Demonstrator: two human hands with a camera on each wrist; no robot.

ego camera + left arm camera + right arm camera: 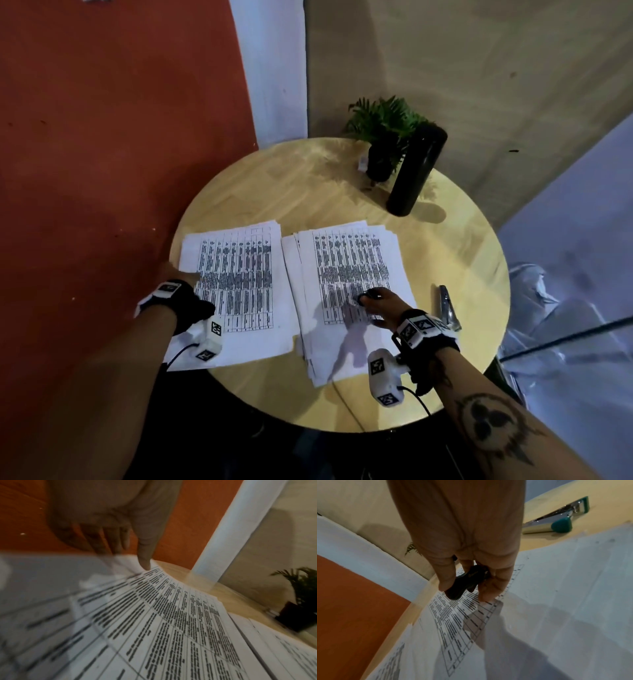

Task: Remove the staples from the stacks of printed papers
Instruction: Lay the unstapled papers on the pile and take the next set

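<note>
While two stacks of printed papers lie side by side on the round wooden table (274, 178), neither shows a staple clearly, so how many are already out cannot be told from these views. The left stack (239, 284) sits near the table's left edge, and the left hand (178, 274) works at that edge: its thumb (145, 561) presses on top of the sheets while the other fingers reach down past the paper's edge, though whether they curl under to pinch it is blurred. The right stack (352, 287), loosely fanned, lies just beside it; above its printed table the right hand (471, 574) holds a small black staple remover (465, 581) pinched between thumb and fingers. A stapler (556, 519) lies apart at the right. My judgement: the remover is in hand but not yet applied, so the pulling remains ahead.
</note>
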